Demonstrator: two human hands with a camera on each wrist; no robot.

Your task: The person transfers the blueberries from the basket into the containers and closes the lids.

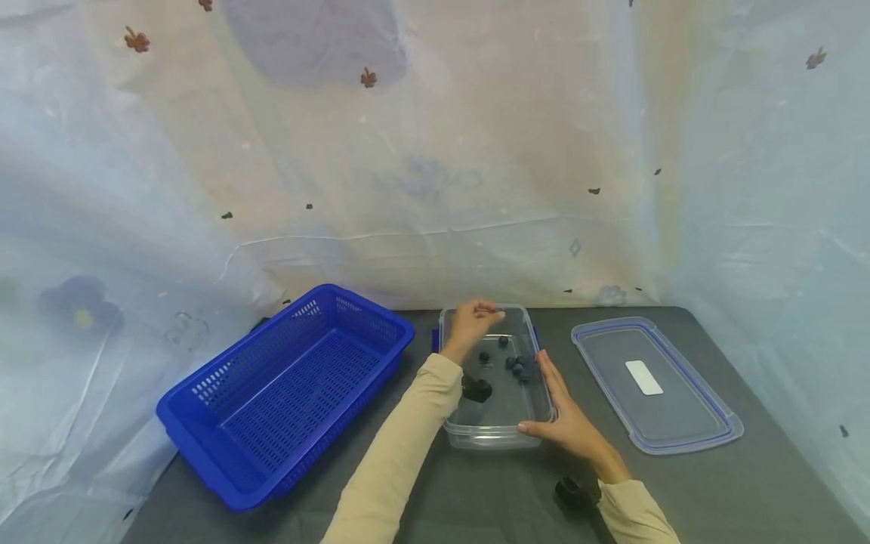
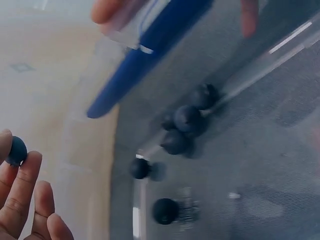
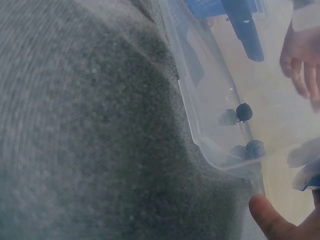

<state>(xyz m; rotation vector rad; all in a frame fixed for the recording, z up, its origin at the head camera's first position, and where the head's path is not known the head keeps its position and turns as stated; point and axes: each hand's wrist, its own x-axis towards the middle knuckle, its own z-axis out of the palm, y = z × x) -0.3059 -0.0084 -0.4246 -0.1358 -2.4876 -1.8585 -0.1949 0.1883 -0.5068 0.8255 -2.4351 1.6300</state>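
Over the far part of a clear plastic container (image 1: 492,438), my left hand (image 1: 469,329) pinches a blueberry (image 2: 17,151) between thumb and fingers. Several blueberries (image 1: 519,370) lie on the container's floor, some bunched near its right side and others apart. My right hand (image 1: 569,423) rests against the container's front right corner, its thumb at the near edge and its fingers stretched along the right side. In the left wrist view, a blue clip (image 2: 150,52) on the container's side hangs outward.
To the left, a blue perforated basket (image 1: 401,326) sits at an angle on the grey table (image 1: 469,502). A clear lid (image 1: 669,412) with a blue seal and a white label (image 1: 643,378) lies at the right. A patterned sheet (image 1: 435,181) hangs behind the table.
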